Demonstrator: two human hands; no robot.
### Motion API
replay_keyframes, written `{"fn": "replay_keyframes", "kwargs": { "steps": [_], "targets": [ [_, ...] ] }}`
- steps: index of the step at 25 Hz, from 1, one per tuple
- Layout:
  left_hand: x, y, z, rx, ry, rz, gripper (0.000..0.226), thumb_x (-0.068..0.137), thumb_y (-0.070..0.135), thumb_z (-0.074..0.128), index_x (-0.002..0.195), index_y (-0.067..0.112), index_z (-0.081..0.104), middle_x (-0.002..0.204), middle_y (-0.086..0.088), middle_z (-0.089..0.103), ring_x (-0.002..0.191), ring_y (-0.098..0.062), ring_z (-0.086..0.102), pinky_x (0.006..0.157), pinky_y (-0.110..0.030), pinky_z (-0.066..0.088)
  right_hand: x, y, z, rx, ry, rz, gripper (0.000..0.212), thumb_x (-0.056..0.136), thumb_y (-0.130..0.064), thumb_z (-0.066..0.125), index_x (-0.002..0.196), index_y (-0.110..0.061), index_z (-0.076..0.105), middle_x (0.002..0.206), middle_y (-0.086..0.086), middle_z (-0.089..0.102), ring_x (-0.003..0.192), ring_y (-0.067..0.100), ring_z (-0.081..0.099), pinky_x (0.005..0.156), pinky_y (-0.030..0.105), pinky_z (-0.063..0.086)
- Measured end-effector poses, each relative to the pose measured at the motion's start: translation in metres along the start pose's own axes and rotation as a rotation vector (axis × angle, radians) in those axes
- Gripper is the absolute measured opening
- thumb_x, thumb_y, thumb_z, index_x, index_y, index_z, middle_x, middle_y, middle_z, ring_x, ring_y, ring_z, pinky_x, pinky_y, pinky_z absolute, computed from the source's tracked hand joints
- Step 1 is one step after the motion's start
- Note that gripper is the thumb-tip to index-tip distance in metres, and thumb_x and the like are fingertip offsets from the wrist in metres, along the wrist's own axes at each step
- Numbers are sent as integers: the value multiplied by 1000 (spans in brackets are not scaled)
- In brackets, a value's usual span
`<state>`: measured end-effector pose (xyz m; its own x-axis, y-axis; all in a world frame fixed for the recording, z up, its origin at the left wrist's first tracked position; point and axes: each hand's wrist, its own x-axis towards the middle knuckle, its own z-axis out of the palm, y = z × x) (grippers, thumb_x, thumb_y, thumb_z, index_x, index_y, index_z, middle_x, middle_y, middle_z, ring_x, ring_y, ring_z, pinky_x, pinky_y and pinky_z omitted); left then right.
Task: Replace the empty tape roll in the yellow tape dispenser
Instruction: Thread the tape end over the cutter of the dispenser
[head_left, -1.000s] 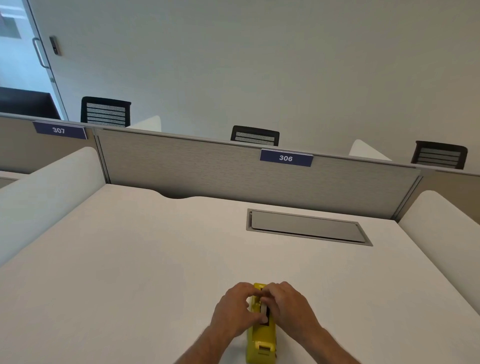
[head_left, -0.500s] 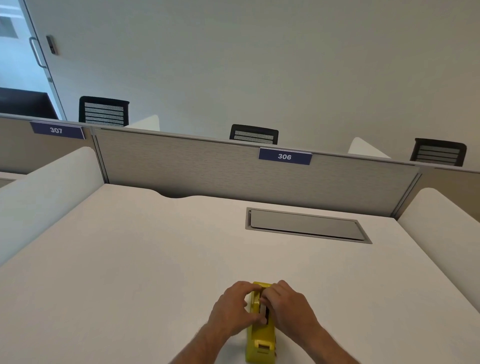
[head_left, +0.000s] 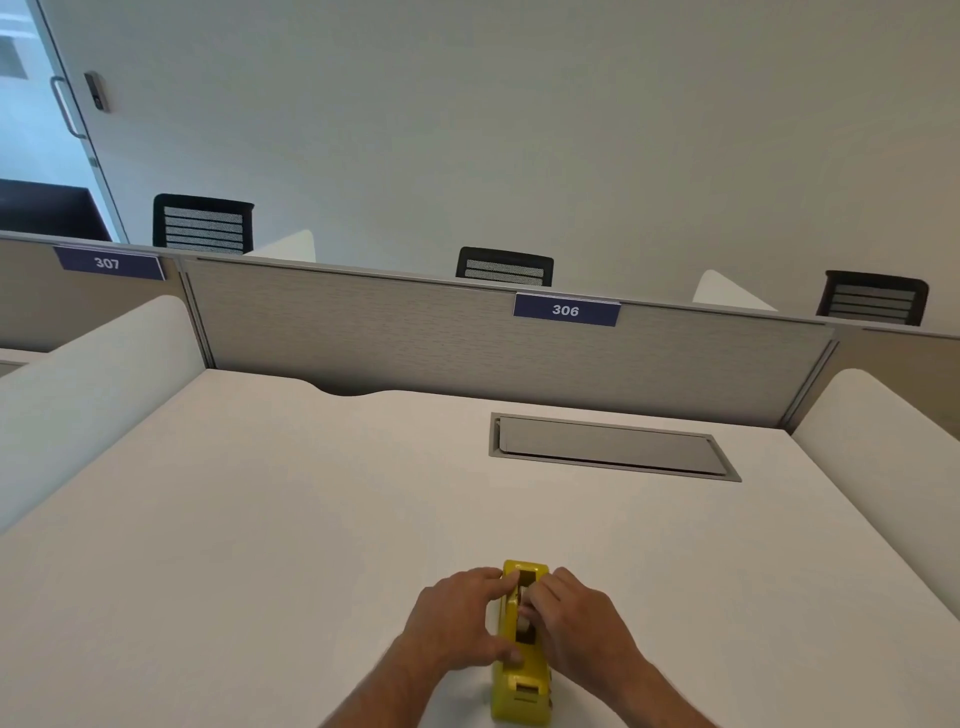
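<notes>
Low in the middle of the frame, the yellow tape dispenser (head_left: 521, 691) sits on the white desk (head_left: 260, 519), with the left hand (head_left: 457, 621) gripping its side and the right hand (head_left: 576, 623) pinching the small pale roll (head_left: 524, 610) inside.

A single head-worn wide-angle view looks forward and down across the bench (head_left: 260, 545) toward the partition (head_left: 415, 338); its nearest edge seems cropped.
</notes>
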<state>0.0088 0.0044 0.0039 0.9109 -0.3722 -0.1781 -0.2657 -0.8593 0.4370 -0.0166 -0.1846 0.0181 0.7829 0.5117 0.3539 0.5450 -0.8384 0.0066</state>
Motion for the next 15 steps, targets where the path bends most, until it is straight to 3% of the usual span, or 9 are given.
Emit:
{"fn": "replay_keyframes", "kwargs": {
  "steps": [13, 15],
  "targets": [
    [5, -3, 4, 23, -21, -33, 98, 64, 74, 73, 148, 48, 28, 153, 13, 44, 140, -16, 40, 111, -43, 37, -27, -19, -3, 7, 19, 0, 19, 75, -43, 80, 75, -32, 65, 69, -16, 66, 59, 2, 58, 46, 10, 43],
    [6, -3, 4, 21, -30, -39, 101, 61, 78, 72, 147, 48, 28, 150, 13, 49, 137, -17, 43, 109, -43, 39, -30, -22, -2, 11, 42, 7, 17, 85, -44, 69, 74, -32, 66, 68, -16, 67, 58, 1, 57, 48, 9, 42]
  ]
}}
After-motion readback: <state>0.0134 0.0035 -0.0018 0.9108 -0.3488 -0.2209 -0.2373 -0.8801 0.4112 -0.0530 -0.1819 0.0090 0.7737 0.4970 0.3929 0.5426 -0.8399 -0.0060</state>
